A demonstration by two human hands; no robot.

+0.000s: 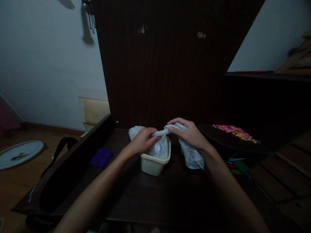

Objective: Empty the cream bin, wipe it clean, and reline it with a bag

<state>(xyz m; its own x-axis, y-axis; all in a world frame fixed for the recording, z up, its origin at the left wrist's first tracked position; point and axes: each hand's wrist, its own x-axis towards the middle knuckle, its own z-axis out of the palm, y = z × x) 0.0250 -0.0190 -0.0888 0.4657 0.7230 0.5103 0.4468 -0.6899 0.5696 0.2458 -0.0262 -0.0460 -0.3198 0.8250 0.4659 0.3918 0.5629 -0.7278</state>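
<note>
A white plastic bag [159, 147] sits partly inside a cream-coloured bin [153, 165] with ribbed sides, on the dark wooden surface. Its upper part is twisted together into a knot above the bin's rim. My left hand [143, 139] grips one gathered end, and some of the bag sticks out beyond its knuckles. On the other side of the knot, my right hand [189, 131] is closed on the other end, with a loose length hanging below the palm. What the bag contains is hidden.
A purple cloth [101, 157] lies left of the bin, near a raised wooden side board [73, 165]. A dark panel [160, 64] rises behind. To the right, a shelf [206, 132] bears pink and yellow decorations [235, 132]. A white oval lid-like object [21, 153] is on the floor.
</note>
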